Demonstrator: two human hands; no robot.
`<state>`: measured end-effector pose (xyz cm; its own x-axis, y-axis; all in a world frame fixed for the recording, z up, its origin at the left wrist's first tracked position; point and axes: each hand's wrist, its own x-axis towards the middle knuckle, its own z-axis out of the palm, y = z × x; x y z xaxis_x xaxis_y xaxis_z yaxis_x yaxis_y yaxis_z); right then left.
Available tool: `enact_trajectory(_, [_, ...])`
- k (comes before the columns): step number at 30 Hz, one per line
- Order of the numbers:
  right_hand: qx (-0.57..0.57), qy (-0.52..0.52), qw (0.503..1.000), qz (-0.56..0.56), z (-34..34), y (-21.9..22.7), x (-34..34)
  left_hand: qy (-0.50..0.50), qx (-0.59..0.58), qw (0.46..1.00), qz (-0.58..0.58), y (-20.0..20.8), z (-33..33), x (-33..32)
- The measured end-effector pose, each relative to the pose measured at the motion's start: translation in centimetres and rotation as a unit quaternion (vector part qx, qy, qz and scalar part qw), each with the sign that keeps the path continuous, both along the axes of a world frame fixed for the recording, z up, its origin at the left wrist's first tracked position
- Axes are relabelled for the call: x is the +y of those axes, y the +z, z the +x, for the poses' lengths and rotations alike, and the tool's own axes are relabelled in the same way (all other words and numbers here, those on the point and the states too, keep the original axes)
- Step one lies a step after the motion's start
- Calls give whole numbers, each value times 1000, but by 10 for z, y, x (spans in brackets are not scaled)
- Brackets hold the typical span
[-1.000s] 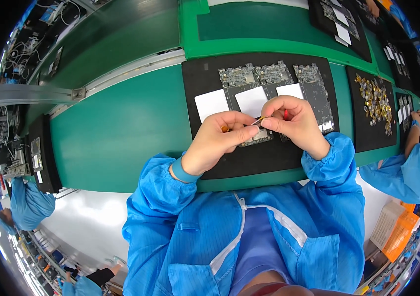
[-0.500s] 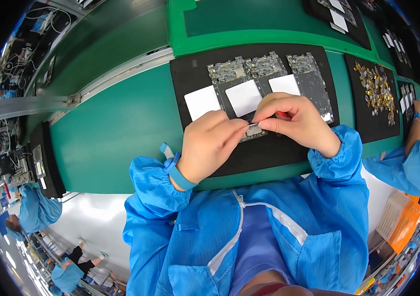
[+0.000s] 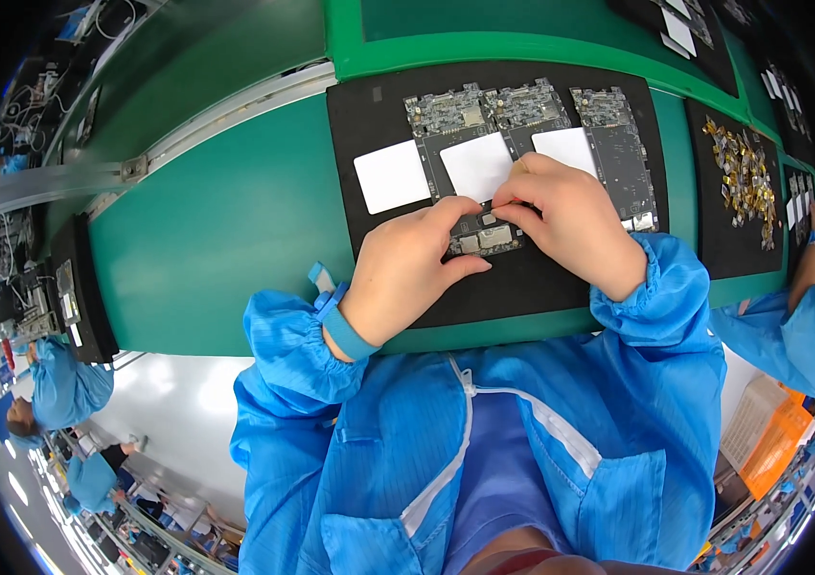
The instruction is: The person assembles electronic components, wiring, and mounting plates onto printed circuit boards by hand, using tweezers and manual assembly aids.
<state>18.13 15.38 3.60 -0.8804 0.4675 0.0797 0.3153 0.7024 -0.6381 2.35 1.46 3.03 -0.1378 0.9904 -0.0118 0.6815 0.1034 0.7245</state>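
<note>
Three dark circuit boards lie side by side on a black mat (image 3: 378,278): a left board (image 3: 489,238), a middle board (image 3: 527,107) and a right board (image 3: 623,168). White rectangular sheets (image 3: 391,178) rest beside and over them. My left hand (image 3: 402,264) is at the left board's lower part, thumb and index finger spread around its edge. Directly above that part, my right hand (image 3: 570,216) pinches thumb and fingertips together at the board's surface. Whatever sits in that pinch is too small to make out. A blue band (image 3: 350,335) circles my left wrist.
On the right, another black mat carries a heap of small gold-coloured parts (image 3: 741,182). Beyond it, a co-worker's blue sleeve (image 3: 781,326) and hands reach over more boards. A metal rail (image 3: 216,129) edges the green bench (image 3: 225,240). An orange bin (image 3: 771,446) stands low at right.
My hands have moved apart from a shared pinch over the left board. The left fingers have spread; the right pinch has lowered to the board. The view has shifted slightly.
</note>
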Motion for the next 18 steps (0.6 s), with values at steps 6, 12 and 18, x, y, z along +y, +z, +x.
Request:
enact_trajectory(6, [34, -27, 999, 1, 1, -10, -7, 2, 3, 1000, 20, -2, 1, 2])
enact_trajectory(12, [33, -14, 999, -1, 3, -12, -6, -4, -11, 1000, 13, -3, 1, 2])
enact_trajectory(18, [40, 13, 999, 30, 5, -12, -6, -14, -18, 1000, 3, -2, 0, 2])
